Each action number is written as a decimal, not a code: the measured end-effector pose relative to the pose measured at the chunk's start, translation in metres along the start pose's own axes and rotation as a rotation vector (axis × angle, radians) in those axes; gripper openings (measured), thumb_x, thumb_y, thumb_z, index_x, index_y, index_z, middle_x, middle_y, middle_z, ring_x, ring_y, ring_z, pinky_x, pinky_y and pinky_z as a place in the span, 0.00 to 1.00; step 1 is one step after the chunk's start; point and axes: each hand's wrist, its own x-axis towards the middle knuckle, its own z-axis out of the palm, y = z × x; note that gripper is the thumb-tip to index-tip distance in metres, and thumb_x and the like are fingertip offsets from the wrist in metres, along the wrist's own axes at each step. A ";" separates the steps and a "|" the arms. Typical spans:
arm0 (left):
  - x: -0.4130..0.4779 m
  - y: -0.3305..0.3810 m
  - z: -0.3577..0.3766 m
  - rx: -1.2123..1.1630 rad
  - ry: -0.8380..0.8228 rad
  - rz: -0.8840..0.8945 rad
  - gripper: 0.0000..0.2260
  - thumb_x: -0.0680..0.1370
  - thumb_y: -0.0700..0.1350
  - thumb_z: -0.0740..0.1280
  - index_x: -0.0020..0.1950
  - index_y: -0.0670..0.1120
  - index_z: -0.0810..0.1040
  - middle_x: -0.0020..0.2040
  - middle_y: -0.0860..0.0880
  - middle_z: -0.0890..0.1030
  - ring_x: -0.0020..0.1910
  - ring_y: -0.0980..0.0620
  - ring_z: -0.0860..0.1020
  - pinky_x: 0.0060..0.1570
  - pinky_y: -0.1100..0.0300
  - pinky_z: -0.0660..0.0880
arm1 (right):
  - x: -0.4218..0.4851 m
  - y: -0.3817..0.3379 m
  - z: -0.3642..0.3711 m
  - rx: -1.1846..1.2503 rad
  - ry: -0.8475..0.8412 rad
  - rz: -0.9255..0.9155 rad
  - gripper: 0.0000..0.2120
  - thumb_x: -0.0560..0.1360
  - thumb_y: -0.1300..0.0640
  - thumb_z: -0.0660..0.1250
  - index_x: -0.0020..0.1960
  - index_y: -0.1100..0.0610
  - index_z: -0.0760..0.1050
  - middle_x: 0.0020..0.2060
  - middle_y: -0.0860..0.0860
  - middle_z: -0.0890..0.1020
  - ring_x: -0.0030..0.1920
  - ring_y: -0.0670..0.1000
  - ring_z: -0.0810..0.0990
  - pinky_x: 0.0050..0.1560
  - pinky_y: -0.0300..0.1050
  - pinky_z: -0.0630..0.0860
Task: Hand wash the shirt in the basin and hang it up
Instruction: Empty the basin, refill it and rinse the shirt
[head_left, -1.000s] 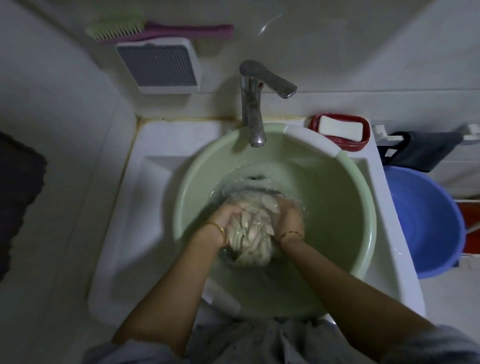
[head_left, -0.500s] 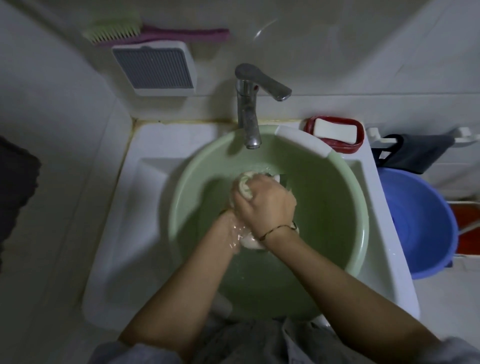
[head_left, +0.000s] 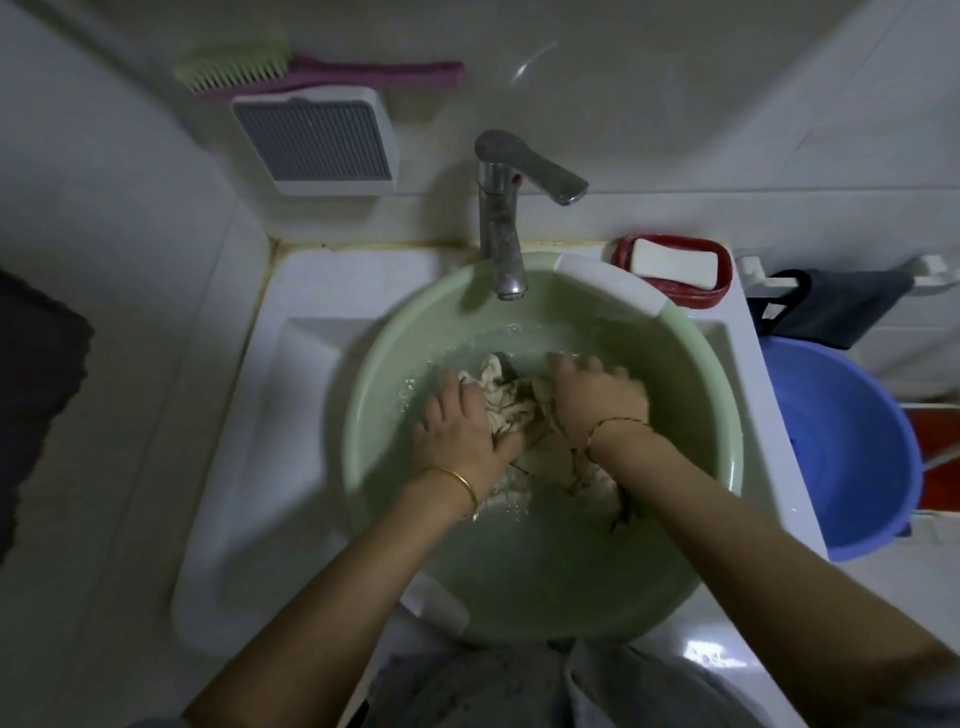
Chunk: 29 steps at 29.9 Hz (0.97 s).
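The cream shirt (head_left: 511, 402) lies bunched and wet in shallow water in the pale green basin (head_left: 680, 374), which sits in the white sink (head_left: 306, 415). My left hand (head_left: 457, 421) lies palm down on the shirt's left side, fingers spread, thumb against the cloth. My right hand (head_left: 592, 397) is on the shirt's right side with its fingers curled into the fabric; it is a little blurred. More of the shirt trails under my right wrist.
A metal faucet (head_left: 501, 234) hangs over the basin's far rim. A red dish with white soap (head_left: 670, 265) sits at the back right. A blue bucket (head_left: 852, 441) stands right of the sink, a dark cloth (head_left: 841, 306) above it. A brush (head_left: 311, 73) lies on a white box (head_left: 317, 140).
Half a second ago both hands squeezed the balled shirt above the water. Now the shirt is down in the water, spread wider, and my hands have moved apart onto its two sides.
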 end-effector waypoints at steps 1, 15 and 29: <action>0.001 0.001 0.007 -0.022 -0.049 0.010 0.36 0.75 0.63 0.60 0.75 0.46 0.51 0.77 0.44 0.44 0.74 0.41 0.51 0.70 0.47 0.55 | 0.000 -0.006 0.009 0.005 -0.051 -0.047 0.29 0.78 0.55 0.59 0.75 0.48 0.51 0.71 0.59 0.62 0.68 0.64 0.64 0.62 0.59 0.68; 0.014 -0.018 0.038 0.311 -0.157 0.066 0.26 0.79 0.53 0.56 0.75 0.48 0.54 0.77 0.40 0.45 0.76 0.38 0.44 0.73 0.42 0.44 | 0.005 -0.015 0.060 -0.241 0.106 -0.177 0.25 0.80 0.58 0.54 0.75 0.52 0.53 0.74 0.59 0.54 0.71 0.65 0.57 0.64 0.63 0.65; 0.018 -0.006 0.007 -1.286 -0.178 -0.614 0.22 0.68 0.57 0.66 0.61 0.56 0.74 0.59 0.41 0.77 0.48 0.45 0.80 0.44 0.54 0.78 | 0.000 -0.008 -0.011 1.549 0.179 0.362 0.10 0.73 0.68 0.62 0.51 0.57 0.65 0.38 0.51 0.71 0.40 0.51 0.71 0.39 0.42 0.70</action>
